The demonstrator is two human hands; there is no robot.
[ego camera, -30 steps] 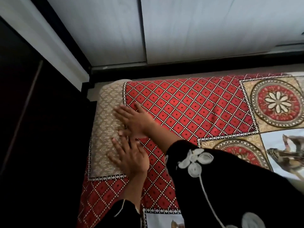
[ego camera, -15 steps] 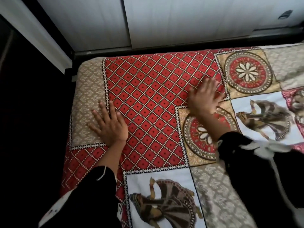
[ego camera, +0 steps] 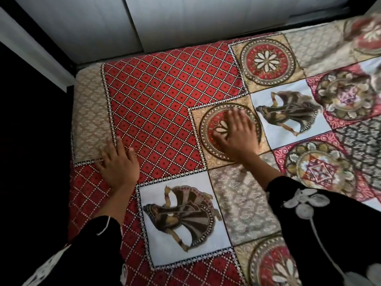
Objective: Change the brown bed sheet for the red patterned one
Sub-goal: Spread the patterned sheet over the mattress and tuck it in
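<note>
Both left hand point(ego camera: 119, 165) and right hand point(ego camera: 237, 135) lie, fingers spread, on the red patterned sheet point(ego camera: 165, 96), its far right blurred.

Pale wall panels point(ego camera: 185, 19), dim light

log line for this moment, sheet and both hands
red patterned sheet: spread flat | left hand: palm down, flat on sheet | right hand: palm down, flat on medallion patch

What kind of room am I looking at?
Probably a bedroom: a red patterned patchwork bed sheet lies spread wide and flat over a rounded corner, with pale grey panels, perhaps wardrobe doors, behind it.
</note>
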